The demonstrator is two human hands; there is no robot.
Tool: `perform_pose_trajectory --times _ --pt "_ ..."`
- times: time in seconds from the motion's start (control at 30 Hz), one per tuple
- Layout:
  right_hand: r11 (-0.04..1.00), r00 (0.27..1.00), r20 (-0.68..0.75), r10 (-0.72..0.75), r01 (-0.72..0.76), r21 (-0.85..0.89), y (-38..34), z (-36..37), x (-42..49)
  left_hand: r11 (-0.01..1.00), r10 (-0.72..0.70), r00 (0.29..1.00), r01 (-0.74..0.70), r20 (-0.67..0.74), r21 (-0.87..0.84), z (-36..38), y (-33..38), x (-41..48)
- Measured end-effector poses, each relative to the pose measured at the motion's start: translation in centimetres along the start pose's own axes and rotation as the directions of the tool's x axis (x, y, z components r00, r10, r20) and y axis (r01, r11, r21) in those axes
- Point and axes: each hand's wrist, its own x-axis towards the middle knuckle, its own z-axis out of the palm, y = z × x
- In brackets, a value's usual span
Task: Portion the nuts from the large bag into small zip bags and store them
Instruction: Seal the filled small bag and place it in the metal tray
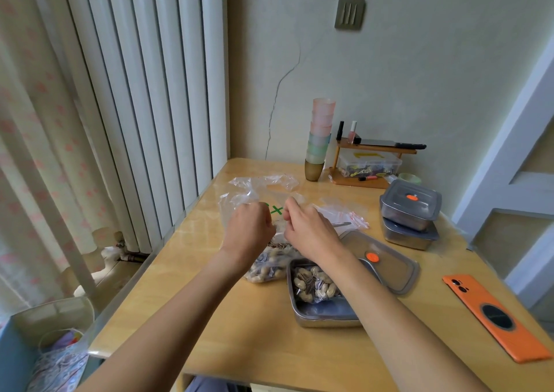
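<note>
You have one view only, from the camera worn on your head. It looks forward and down across the tabletop (269,346). It sits close enough that your forearms run in from the bottom edge, and your left hand (248,229) and right hand (308,229) meet mid-frame. The wide lens tilts the radiator (144,92) at upper left and takes in the wall (419,77) at upper right.

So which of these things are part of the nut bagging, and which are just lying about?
Part of the job: large bag of nuts, held by the left hand and right hand; empty zip bags; open steel box with a filled bag; its lid; stacked lidded boxes.

Just lying about: orange phone; stacked cups; wooden shelf.
</note>
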Motion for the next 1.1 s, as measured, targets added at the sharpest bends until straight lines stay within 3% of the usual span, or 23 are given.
perform_pose_trajectory --times 0.17,0.3,0.43,0.53,0.87,1.0,1.1 --pt "0.957 0.960 -0.174 -0.218 0.245 0.154 0.4 0.2 -0.2 0.979 -0.113 0.993 0.114 0.015 -0.170 -0.1 -0.2 0.3" --pt "0.930 0.980 -0.060 -0.189 0.198 0.311 0.1 -0.3 -0.7 0.949 -0.149 0.987 0.159 0.058 -0.273 0.1 -0.3 0.2" --pt "0.977 0.987 0.097 -0.130 0.111 0.180 0.7 -0.2 -0.6 0.944 -0.167 0.986 0.161 0.006 -0.289 -0.1 -0.1 0.0" --pt "0.987 0.974 0.166 -0.153 0.141 0.082 0.9 -0.2 -0.7 0.944 -0.171 0.985 0.159 -0.016 -0.290 -0.3 0.0 0.1" --pt "0.963 0.957 0.124 -0.263 0.251 0.100 1.7 -0.2 -0.3 0.965 0.098 0.991 -0.116 -0.089 -0.235 -0.2 0.2 0.0" --pt "0.985 0.977 0.188 -0.098 0.068 0.161 2.0 -0.6 -0.1 0.949 0.176 0.976 -0.203 -0.130 -0.240 -0.4 0.2 0.3" --pt "0.980 0.970 0.237 -0.054 0.006 0.200 2.5 -0.8 -0.2 0.932 0.207 0.976 -0.218 -0.068 -0.291 -0.3 0.4 0.1"
